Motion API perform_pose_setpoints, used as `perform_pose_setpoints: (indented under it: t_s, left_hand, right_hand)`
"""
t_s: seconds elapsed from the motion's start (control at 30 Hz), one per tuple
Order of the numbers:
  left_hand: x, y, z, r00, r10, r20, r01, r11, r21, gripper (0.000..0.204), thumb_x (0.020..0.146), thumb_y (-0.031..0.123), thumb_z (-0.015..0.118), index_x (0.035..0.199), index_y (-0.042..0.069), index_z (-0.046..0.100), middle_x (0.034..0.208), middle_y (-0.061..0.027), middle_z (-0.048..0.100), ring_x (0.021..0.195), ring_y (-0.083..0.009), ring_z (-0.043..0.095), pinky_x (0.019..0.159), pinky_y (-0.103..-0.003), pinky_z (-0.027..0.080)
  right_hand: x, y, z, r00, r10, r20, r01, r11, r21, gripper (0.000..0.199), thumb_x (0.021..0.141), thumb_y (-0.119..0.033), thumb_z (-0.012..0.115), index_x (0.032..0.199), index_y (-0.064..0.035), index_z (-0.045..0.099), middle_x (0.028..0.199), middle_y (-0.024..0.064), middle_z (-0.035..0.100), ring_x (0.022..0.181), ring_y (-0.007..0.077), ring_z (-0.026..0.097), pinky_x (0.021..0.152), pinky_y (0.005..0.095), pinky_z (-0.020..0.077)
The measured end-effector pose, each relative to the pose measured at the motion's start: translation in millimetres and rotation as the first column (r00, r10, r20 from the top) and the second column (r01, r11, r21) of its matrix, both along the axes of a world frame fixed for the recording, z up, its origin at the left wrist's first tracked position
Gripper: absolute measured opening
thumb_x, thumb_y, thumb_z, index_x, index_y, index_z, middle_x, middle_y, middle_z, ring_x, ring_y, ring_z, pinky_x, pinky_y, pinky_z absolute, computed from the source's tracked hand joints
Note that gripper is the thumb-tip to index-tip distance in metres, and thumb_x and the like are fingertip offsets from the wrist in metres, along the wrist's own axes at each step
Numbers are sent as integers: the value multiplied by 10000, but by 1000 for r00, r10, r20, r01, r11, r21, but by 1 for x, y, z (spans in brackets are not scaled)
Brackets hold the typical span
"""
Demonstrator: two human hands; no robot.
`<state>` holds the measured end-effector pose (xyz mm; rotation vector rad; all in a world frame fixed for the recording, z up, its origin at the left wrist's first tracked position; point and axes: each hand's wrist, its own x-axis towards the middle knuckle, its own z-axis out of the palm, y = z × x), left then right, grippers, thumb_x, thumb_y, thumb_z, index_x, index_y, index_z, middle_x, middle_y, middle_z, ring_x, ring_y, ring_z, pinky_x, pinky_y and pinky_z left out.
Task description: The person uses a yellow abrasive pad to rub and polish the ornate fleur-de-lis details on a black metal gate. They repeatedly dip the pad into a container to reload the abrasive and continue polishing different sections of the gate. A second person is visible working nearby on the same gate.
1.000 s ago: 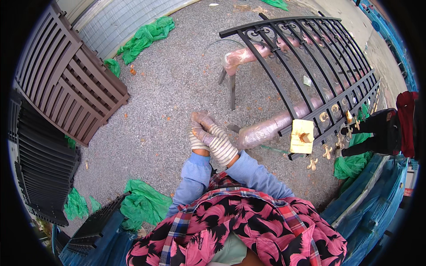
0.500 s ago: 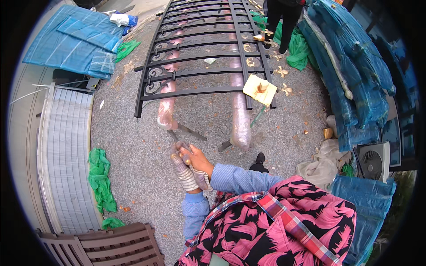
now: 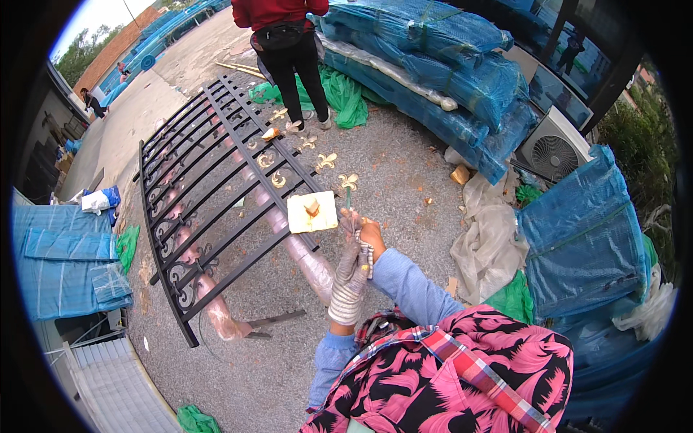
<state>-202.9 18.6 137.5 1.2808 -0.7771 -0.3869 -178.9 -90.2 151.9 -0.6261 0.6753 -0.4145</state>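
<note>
My left hand [image 3: 349, 278] wears a grey and white striped glove with stained fingers. It reaches up to a thin green stick [image 3: 348, 198], and its fingertips are closed around the stick's lower end. My right hand [image 3: 371, 237], with bare skin showing, is curled against the left fingers. What it grips is hidden, and striped cloth shows below it. Just left of the hands, a pale yellow square pad [image 3: 312, 212] with a small brownish lump on it rests on the black metal fence panel [image 3: 224, 289]. Gold fleur-de-lis tips [image 3: 326, 162] line the panel's right edge.
Plastic-wrapped supports [image 3: 307, 256] hold the panel off the gravel. Beyond it stands a person in red [image 3: 281, 58]. Blue-wrapped stacks [image 3: 433, 94], an outdoor fan unit [image 3: 554, 150] and crumpled sheeting [image 3: 482, 238] lie right. More blue-wrapped bundles [image 3: 65, 281] lie left.
My view has turned, bringing more of the person ahead into sight. Both hands have moved from before the panel's near end to beside the yellow pad. The green stick now stands at my fingers.
</note>
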Motion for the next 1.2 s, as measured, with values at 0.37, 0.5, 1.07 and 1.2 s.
perform_pose_setpoints:
  t_s: [0.37, 0.5, 1.07, 1.2]
  left_hand:
    - [87, -117, 63, 889, 37, -456, -23, 999, 37, 668, 838, 302, 555, 1346, 55, 198, 1355, -112, 280, 1236, -264, 318, 990, -415, 315]
    - [88, -213, 54, 667, -109, -737, 72, 994, -81, 614, 839, 215, 556, 1317, 64, 202, 1289, -94, 344, 1176, -228, 380, 942, -445, 360]
    - [86, -469, 39, 580, -288, -762, 428, 903, -16, 451, 884, 200, 475, 1271, 12, 336, 1257, -222, 414, 1139, -330, 448, 942, -431, 381]
    - [140, -520, -5, 693, -67, -718, 259, 953, 160, 395, 891, 181, 468, 1233, 1, 384, 1192, -193, 488, 1062, -290, 518, 898, -355, 419]
  right_hand:
    - [91, -234, 81, 822, 552, 141, -506, 821, -265, 385, 872, -324, 500, 1071, 4, 532, 880, 27, 604, 611, 92, 519, 543, 231, 457]
    - [89, -240, 78, 868, 489, 81, -319, 676, -664, 278, 878, -247, 492, 1015, -10, 543, 893, 97, 621, 744, 197, 604, 622, 283, 477]
    - [-17, -564, -27, 992, 12, -126, -112, 545, -831, 358, 728, -82, 636, 1057, -18, 512, 915, 92, 583, 857, 200, 567, 754, 310, 439]
    - [18, -727, -90, 954, -205, -220, 65, 855, -514, 289, 740, -177, 663, 938, -7, 540, 723, 58, 589, 514, 108, 547, 395, 231, 396]
